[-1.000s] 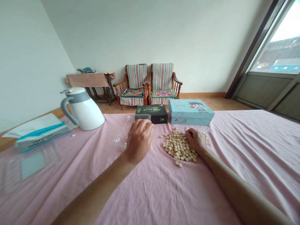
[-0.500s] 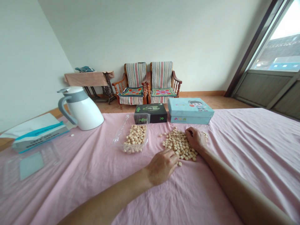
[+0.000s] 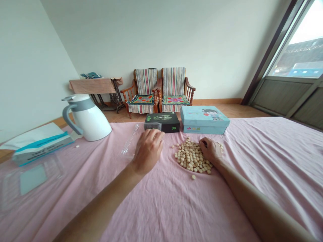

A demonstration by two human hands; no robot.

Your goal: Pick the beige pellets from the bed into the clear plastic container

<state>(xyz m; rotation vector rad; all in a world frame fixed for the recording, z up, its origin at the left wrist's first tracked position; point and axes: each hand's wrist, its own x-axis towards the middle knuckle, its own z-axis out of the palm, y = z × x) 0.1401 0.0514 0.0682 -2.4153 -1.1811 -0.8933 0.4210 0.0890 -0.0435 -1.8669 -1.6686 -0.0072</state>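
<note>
My left hand hangs over the clear plastic box, its fingers bent down and drawn together. It covers the beige pieces inside, and whatever its fingertips hold is hidden. On the pink cloth to the right lies a pile of small round beige pieces, which look like dried seeds or nuts. My right hand rests at the pile's right side with fingers curled in; I cannot make out what is in them. One loose beige piece lies just in front of the pile.
Behind the box and the pile stand a black box and a light blue box. At the left are a white and grey jug, a tissue pack and a clear plastic lid. Pink cloth covers the table.
My left hand has moved left and away from me, from the near edge of the pile to over the plastic box. My right hand has stayed put.
</note>
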